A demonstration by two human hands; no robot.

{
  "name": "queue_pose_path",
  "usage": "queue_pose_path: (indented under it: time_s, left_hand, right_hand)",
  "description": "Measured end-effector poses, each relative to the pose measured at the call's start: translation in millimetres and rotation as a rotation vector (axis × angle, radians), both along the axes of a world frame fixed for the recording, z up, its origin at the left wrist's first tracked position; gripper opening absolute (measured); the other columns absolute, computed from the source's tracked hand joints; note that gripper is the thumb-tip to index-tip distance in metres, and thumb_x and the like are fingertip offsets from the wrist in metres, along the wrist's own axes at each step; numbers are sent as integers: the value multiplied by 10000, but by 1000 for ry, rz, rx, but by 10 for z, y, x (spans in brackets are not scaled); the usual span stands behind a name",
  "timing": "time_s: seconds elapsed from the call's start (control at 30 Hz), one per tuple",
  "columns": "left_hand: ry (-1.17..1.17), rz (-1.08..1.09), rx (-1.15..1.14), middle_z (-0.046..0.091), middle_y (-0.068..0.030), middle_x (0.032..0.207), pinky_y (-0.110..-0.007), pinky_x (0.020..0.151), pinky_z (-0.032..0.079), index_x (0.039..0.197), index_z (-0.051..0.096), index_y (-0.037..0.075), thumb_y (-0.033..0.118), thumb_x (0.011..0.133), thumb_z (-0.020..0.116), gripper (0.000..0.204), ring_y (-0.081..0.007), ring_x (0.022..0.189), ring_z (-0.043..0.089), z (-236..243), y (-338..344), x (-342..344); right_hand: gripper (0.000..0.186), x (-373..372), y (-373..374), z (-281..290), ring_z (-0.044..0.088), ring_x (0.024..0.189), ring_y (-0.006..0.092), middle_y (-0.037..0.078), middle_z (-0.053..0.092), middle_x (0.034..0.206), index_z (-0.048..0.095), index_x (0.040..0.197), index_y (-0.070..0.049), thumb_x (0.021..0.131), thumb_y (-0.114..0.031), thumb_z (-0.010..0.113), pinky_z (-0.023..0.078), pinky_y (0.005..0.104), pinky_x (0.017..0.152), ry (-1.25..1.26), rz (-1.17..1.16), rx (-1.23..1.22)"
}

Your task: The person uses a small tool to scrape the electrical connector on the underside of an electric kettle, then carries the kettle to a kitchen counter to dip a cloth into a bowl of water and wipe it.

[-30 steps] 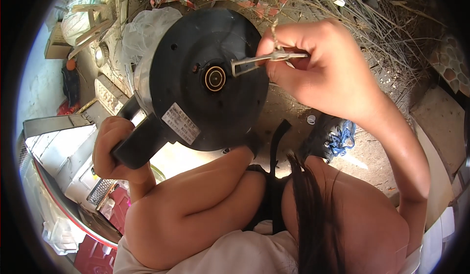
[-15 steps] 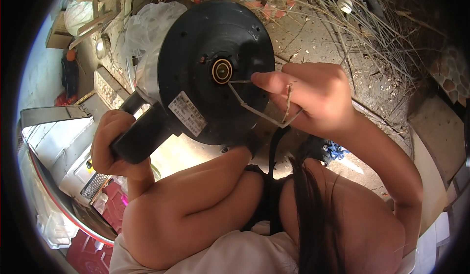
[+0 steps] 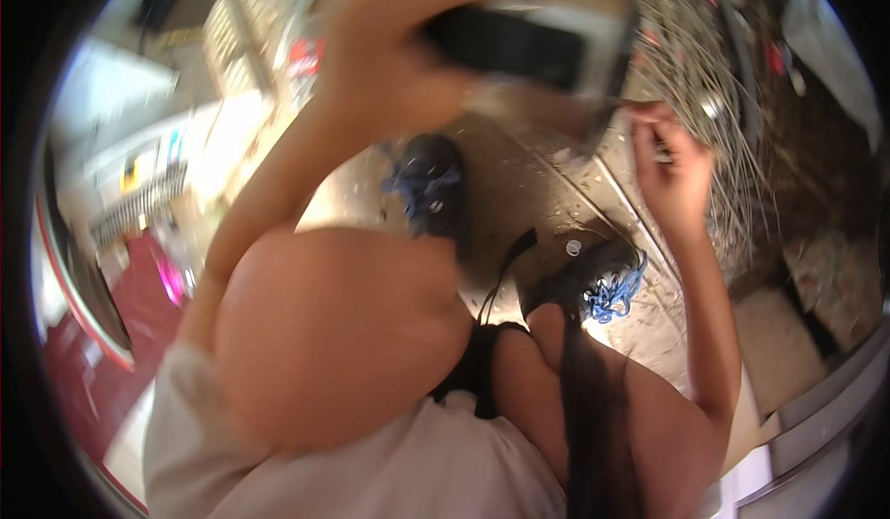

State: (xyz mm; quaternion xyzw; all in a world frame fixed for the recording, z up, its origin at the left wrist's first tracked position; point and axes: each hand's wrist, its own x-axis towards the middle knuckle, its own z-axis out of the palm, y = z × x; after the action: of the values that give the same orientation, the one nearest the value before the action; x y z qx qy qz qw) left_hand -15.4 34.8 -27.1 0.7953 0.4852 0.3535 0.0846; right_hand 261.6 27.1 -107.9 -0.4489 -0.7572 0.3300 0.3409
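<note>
Dry sticks (image 3: 688,69) crowd the right hand (image 3: 674,171), its fingers curled, any hold too blurred to tell. The left hand (image 3: 399,74) grips the black-handled jug (image 3: 524,48) above the floor (image 3: 505,181), open between the shoes (image 3: 434,185).

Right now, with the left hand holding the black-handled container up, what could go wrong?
1. The left hand seems to bear the container by its black handle; if that grip slipped, it might drop onto the floor or a dark shoe.

2. The right hand is close to the dry stalks, so it could snag or get scratched.

3. Blur hides whether the right hand holds anything; a small item could fall unseen.
</note>
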Motion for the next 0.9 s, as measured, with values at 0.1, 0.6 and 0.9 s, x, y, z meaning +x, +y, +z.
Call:
queue_pose_path:
  time_s: [0.1,0.6,0.9]
  left_hand:
    - [48,22,-161,600,-92,622,-371,561,459,664,627,109,184,534,638,150,-246,597,609,193,307,426]
    - [48,71,-265,642,-34,765,-374,575,481,883,673,172,291,613,553,319,-241,728,618,48,474,705]
    - [-41,54,-343,622,-65,664,-354,576,487,737,656,143,267,570,631,209,-240,634,615,403,225,558]
  right_hand:
    - [83,149,159,-208,564,624,53,68,668,857,612,932,-56,855,-65,582,440,204,542,-35,-43,14]
    - [198,641,537,-219,556,820,95,54,595,930,520,1056,58,870,-10,535,439,218,731,-70,-176,-159]
    - [167,648,514,-83,483,690,62,28,564,820,554,1006,41,859,-38,559,424,205,600,-50,-205,28]
